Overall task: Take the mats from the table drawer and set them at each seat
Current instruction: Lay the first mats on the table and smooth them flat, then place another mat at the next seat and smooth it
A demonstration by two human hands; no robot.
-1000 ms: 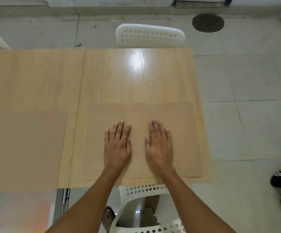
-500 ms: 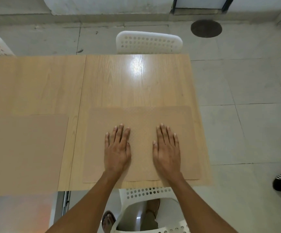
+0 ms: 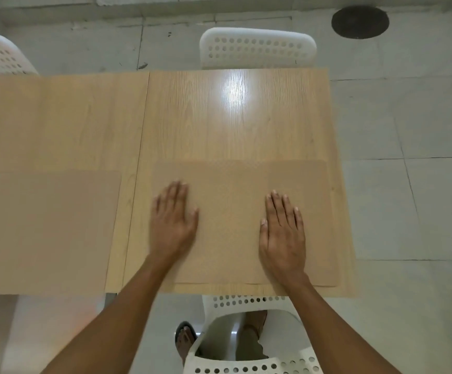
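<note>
Head view: your left hand [image 3: 173,225] and right hand [image 3: 282,233] lie flat, fingers straight, well apart on the mat [image 3: 230,220] at the tabletop's [image 3: 233,125] near edge.

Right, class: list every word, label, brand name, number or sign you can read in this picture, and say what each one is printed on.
None: no readable text shows anywhere.
The mat under the hands, the second mat, the table and the white chairs are plain, without print or labels.
The dark round floor cover shows no legible marking.
</note>
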